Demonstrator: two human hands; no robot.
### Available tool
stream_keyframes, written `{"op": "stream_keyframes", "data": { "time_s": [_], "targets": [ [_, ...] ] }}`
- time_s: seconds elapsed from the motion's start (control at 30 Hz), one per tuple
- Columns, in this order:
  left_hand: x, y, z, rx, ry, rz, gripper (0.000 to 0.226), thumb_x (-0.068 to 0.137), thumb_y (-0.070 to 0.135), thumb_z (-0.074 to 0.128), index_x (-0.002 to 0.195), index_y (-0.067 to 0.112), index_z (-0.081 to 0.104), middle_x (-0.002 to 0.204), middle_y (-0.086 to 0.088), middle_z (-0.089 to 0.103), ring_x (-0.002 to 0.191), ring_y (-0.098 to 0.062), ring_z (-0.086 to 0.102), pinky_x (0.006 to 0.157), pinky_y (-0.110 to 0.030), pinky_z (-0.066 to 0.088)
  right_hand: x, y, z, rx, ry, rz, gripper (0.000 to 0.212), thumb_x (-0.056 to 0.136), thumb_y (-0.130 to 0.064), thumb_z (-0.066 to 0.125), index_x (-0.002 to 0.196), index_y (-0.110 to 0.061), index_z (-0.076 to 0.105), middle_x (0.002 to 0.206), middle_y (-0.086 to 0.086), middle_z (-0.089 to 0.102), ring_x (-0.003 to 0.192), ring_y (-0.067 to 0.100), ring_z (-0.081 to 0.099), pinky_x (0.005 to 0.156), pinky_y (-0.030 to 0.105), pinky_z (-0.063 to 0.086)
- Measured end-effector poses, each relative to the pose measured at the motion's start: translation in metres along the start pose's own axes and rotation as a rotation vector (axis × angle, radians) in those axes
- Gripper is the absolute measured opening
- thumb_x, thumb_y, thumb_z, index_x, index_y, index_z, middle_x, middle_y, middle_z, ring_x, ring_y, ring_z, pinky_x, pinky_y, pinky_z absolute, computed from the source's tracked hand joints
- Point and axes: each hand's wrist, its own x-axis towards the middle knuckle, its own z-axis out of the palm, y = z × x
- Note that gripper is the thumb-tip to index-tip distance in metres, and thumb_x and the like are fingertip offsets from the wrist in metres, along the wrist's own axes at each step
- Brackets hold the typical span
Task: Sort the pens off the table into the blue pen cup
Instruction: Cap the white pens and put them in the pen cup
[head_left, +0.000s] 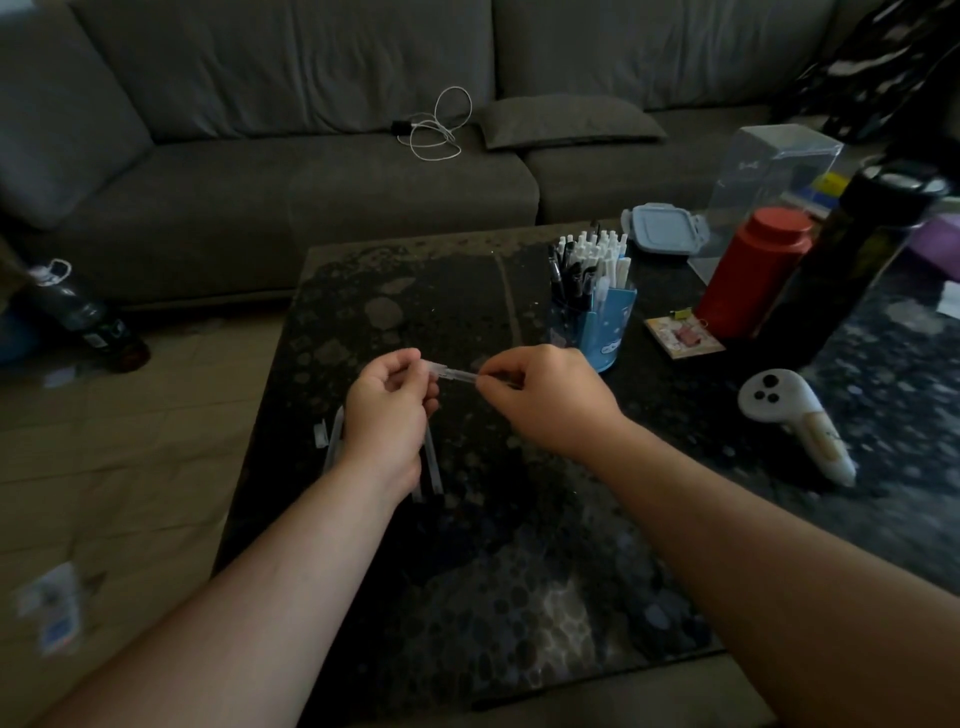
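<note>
- Head view: left hand (388, 410) and right hand (540, 397) each pinch an end of one clear pen (457, 374) above the dark table (519, 597).
- Blue pen cup (605, 327), full of pens, stands just beyond the right hand.
- More pens (434, 467) lie under the left wrist.

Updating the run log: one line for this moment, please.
left hand: grips pen cap end | right hand: pinches pen | blue pen cup: nearly full | loose pens: on table
</note>
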Motion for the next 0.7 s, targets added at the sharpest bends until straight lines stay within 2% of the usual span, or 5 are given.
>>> {"op": "stream_keyframes", "data": {
  "time_s": [0.23,0.4,0.47,0.57,0.7],
  "targets": [
    [-0.004,-0.001,0.002,-0.052,0.027,-0.023,0.010,0.106,0.024,0.064,0.110,0.023,0.074,0.101,-0.001,0.078,0.097,-0.016,0.074,0.086,-0.033,0.060,-0.005,-0.003,0.006,-0.097,0.046,-0.096,0.018,0.104,-0.040,0.062,0.119,-0.035,0.071,0.088,-0.015,0.066,0.076,0.001,0.064,0.068,0.030,0.062],
    [-0.006,0.001,0.003,-0.071,0.078,-0.017,0.008,0.105,0.022,0.066,0.106,0.023,0.073,0.098,-0.001,0.076,0.093,-0.015,0.073,0.090,-0.035,0.061,-0.006,-0.007,0.013,-0.174,0.088,-0.146,0.014,0.106,-0.040,0.059,0.115,-0.035,0.069,0.082,-0.017,0.058,0.072,-0.001,0.057,0.059,0.021,0.049],
    [-0.007,0.002,0.004,-0.049,0.104,-0.008,0.008,0.105,0.025,0.066,0.107,0.023,0.073,0.100,-0.001,0.075,0.094,-0.016,0.073,0.089,-0.034,0.061,-0.007,-0.009,0.016,-0.156,0.106,-0.146,0.015,0.106,-0.040,0.059,0.113,-0.033,0.070,0.083,-0.016,0.060,0.071,0.000,0.057,0.060,0.022,0.048],
    [-0.006,0.003,0.004,-0.075,0.127,-0.051,0.008,0.105,0.024,0.065,0.106,0.022,0.073,0.100,-0.003,0.074,0.094,-0.016,0.071,0.086,-0.032,0.060,-0.009,-0.012,0.019,-0.103,0.075,-0.128,0.016,0.106,-0.039,0.059,0.112,-0.032,0.071,0.086,-0.013,0.065,0.074,0.002,0.061,0.062,0.026,0.053],
    [-0.004,0.002,0.002,-0.075,0.132,-0.081,0.009,0.106,0.021,0.064,0.106,0.021,0.073,0.102,-0.003,0.076,0.094,-0.017,0.072,0.091,-0.037,0.061,-0.009,-0.014,0.020,-0.038,0.011,-0.093,0.012,0.106,-0.037,0.061,0.111,-0.034,0.071,0.084,-0.016,0.062,0.074,0.000,0.060,0.060,0.019,0.043]
  ]
}}
